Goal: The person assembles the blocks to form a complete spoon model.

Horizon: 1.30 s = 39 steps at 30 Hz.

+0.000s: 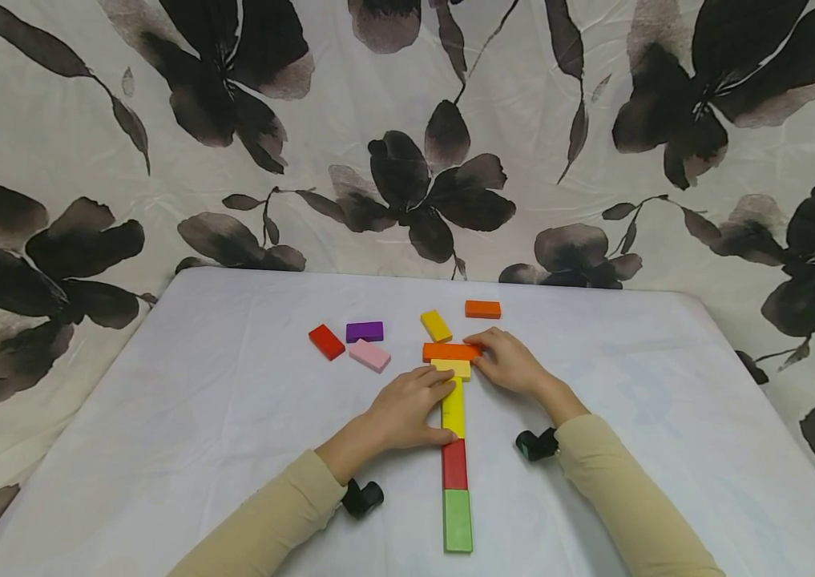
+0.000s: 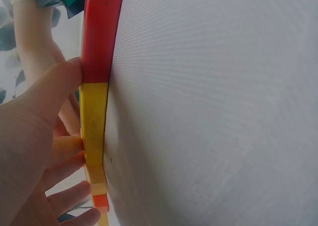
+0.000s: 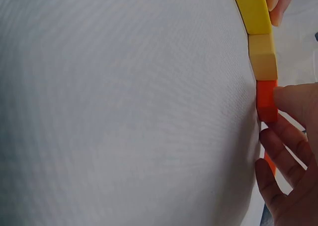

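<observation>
On the white table a column of blocks runs away from me: a green block (image 1: 457,521), a red block (image 1: 454,465), a yellow block (image 1: 453,413) and, set crosswise at its far end, a pale yellow block (image 1: 452,369). Lying across beyond that is an orange block (image 1: 443,352). My right hand (image 1: 508,361) pinches the orange block's right end between thumb and fingers. My left hand (image 1: 407,409) rests on the column, its thumb by the seam of the red block and the yellow block (image 2: 93,124), fingertips touching the yellow and pale yellow blocks.
Beyond the column lie a small yellow block (image 1: 436,326) and another orange block (image 1: 482,309). To the left are a red block (image 1: 326,341), a purple block (image 1: 365,332) and a pink block (image 1: 369,356). Behind the table (image 1: 234,449) hangs a floral cloth (image 1: 566,104).
</observation>
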Each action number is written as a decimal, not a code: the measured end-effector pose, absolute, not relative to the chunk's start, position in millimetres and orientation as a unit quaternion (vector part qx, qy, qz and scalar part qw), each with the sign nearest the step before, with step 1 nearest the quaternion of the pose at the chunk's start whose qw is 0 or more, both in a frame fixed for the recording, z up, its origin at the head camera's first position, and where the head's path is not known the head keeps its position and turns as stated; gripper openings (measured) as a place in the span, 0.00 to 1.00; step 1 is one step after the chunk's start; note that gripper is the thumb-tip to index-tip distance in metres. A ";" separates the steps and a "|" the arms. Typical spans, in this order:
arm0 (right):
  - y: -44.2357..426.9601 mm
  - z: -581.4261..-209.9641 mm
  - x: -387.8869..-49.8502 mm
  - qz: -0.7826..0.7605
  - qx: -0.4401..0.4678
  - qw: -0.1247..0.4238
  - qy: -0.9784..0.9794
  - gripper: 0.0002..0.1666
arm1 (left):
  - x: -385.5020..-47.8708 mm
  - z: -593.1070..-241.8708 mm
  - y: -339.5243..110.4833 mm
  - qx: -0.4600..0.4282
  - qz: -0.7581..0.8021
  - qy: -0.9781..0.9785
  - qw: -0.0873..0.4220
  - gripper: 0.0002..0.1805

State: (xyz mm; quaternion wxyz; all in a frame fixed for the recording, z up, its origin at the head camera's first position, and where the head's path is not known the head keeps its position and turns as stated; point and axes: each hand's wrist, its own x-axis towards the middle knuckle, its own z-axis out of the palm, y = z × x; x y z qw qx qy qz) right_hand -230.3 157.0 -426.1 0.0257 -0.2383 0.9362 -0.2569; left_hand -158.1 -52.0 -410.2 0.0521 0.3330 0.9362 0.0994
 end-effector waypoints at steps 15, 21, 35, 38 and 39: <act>157.8 -427.6 -230.8 -0.264 -0.246 0.022 0.932 0.18 | -158.2 -411.7 -51.9 0.329 0.103 0.937 0.056 0.40; 158.3 -428.5 -231.1 -0.267 -0.254 0.014 0.930 0.17 | -158.4 -411.7 -52.6 0.335 0.108 0.935 0.046 0.40; 161.7 -419.6 -241.1 -0.270 -0.253 0.028 0.929 0.20 | -159.0 -412.4 -52.1 0.333 0.105 0.936 0.047 0.40; 163.0 -416.7 -247.3 -0.272 -0.231 0.016 0.934 0.20 | -159.2 -412.9 -51.9 0.333 0.104 0.936 0.048 0.40; 163.4 -415.8 -249.5 -0.271 -0.223 0.011 0.936 0.20 | -159.2 -412.9 -51.9 0.333 0.105 0.936 0.049 0.40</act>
